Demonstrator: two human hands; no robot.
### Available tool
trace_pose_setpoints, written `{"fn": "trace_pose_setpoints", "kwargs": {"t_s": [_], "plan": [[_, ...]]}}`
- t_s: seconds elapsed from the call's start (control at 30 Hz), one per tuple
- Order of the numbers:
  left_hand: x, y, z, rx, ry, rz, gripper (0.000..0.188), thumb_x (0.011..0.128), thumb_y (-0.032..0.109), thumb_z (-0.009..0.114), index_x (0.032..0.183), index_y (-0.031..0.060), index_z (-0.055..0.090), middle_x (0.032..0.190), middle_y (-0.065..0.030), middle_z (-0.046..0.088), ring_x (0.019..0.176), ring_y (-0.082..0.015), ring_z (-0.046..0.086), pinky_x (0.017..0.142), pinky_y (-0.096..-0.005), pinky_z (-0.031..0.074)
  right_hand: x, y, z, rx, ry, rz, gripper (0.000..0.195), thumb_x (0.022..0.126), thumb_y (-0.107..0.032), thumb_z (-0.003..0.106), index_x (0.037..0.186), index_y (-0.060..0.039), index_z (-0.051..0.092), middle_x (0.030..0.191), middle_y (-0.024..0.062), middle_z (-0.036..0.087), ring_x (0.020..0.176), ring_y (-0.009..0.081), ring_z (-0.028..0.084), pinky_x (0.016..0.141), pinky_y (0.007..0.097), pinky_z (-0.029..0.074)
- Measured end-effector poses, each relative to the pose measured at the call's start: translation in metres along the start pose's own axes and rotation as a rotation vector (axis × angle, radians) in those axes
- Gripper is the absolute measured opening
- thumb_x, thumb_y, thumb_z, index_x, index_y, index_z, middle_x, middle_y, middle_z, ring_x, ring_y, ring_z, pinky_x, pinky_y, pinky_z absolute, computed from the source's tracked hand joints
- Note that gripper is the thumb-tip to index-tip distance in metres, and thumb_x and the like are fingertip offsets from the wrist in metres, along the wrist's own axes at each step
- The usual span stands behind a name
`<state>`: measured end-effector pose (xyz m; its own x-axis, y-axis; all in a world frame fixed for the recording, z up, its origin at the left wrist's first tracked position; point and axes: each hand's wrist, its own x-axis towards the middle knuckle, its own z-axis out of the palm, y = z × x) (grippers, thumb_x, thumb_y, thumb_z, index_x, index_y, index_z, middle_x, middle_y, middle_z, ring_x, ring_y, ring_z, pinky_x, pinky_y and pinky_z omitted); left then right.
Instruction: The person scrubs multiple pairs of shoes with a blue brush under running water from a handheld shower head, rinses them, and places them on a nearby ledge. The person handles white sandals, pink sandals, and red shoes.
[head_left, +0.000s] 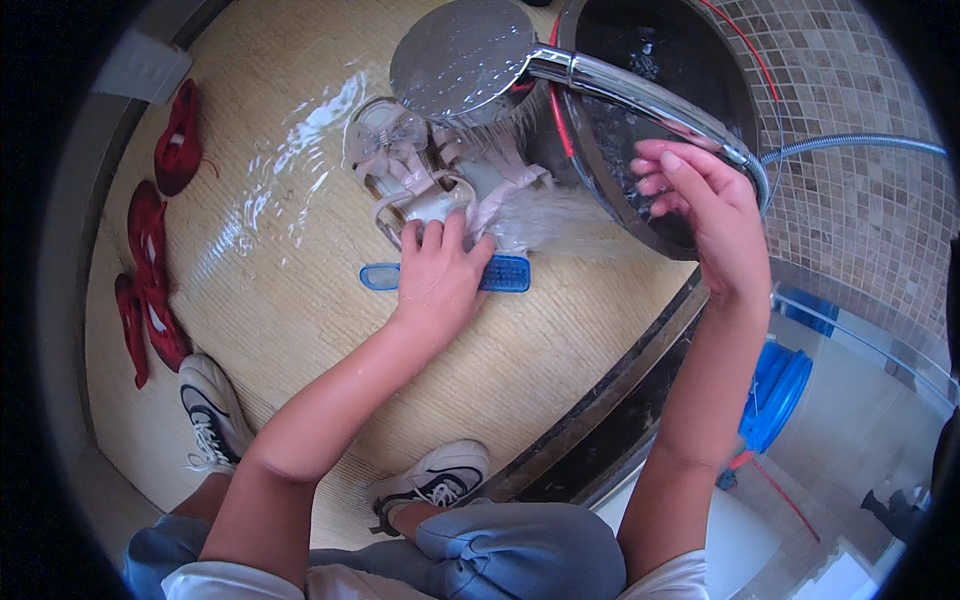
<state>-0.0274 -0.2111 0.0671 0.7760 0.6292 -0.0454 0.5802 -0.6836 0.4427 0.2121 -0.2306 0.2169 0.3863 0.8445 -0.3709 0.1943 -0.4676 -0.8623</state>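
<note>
My left hand reaches over the middle of a blue-edged scrubbing brush. Its fingertips lie at the heel end of a pale strappy sandal with a clear bow; whether it grips the brush or the sandal is hidden. A second pale sandal lies alongside, water splashing around it. Above them is a chrome shower head, spraying downward. Just below its handle is my right hand, wet, fingers loosely curled and thumb apart, with nothing visible in it. Contact with the handle cannot be made out.
A dark round tub of water stands at the upper right, near a mosaic-tiled wall. Red shoes lie along the left edge. The ribbed yellowish floor is wet. A dark ledge and a blue plastic object are right.
</note>
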Motion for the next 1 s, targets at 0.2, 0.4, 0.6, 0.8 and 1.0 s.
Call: {"fn": "trace_pose_setpoints", "kwargs": {"t_s": [0.2,0.4,0.6,0.8,1.0], "plan": [[0.005,0.001,-0.001,0.043,-0.054,-0.008,0.064,0.060,0.023,0.082,0.120,0.0186,0.060,0.112,-0.0140,0.051,0.111,-0.0310,0.050,0.097,-0.0489,0.036,0.027,0.047,-0.011,-0.895,0.445,0.003,0.026,0.094,-0.014,0.056,0.110,0.0026,0.067,0.098,0.0089,0.069,0.088,0.0152,0.064,0.076,0.0277,0.050],[0.003,-0.004,0.000,0.060,-0.060,-0.003,0.064,0.060,0.024,0.081,0.120,0.0186,0.060,0.111,-0.0141,0.051,0.110,-0.0313,0.050,0.096,-0.0492,0.037,-0.016,-0.002,0.007,0.250,-0.139,-0.014,0.032,0.094,-0.014,0.058,0.119,0.0050,0.061,0.113,0.0144,0.066,0.099,0.0182,0.064,0.088,0.0288,0.049],[0.005,0.000,0.000,0.053,-0.073,0.011,0.063,0.057,0.024,0.083,0.116,0.0175,0.060,0.109,-0.0137,0.051,0.108,-0.0313,0.050,0.096,-0.0498,0.037,-0.014,0.001,0.008,-0.077,0.064,-0.036,0.030,0.094,-0.011,0.058,0.120,0.0019,0.063,0.105,0.0083,0.068,0.093,0.0118,0.061,0.082,0.0259,0.048],[0.006,0.000,0.004,0.041,-0.067,0.015,0.062,0.055,0.022,0.084,0.113,0.0153,0.061,0.108,-0.0134,0.051,0.107,-0.0297,0.050,0.097,-0.0490,0.036,0.025,0.043,-0.015,-0.577,0.335,0.122,0.033,0.094,-0.019,0.059,0.120,0.0009,0.064,0.103,0.0076,0.067,0.095,0.0130,0.060,0.082,0.0282,0.047],[0.004,0.000,0.005,0.051,-0.054,0.017,0.063,0.055,0.024,0.084,0.113,0.0141,0.061,0.109,-0.0144,0.050,0.108,-0.0305,0.049,0.097,-0.0488,0.036,-0.012,0.003,0.004,0.277,-0.079,0.002,0.035,0.094,-0.015,0.056,0.122,0.0059,0.060,0.111,0.0138,0.066,0.101,0.0173,0.062,0.092,0.0309,0.047]]}}
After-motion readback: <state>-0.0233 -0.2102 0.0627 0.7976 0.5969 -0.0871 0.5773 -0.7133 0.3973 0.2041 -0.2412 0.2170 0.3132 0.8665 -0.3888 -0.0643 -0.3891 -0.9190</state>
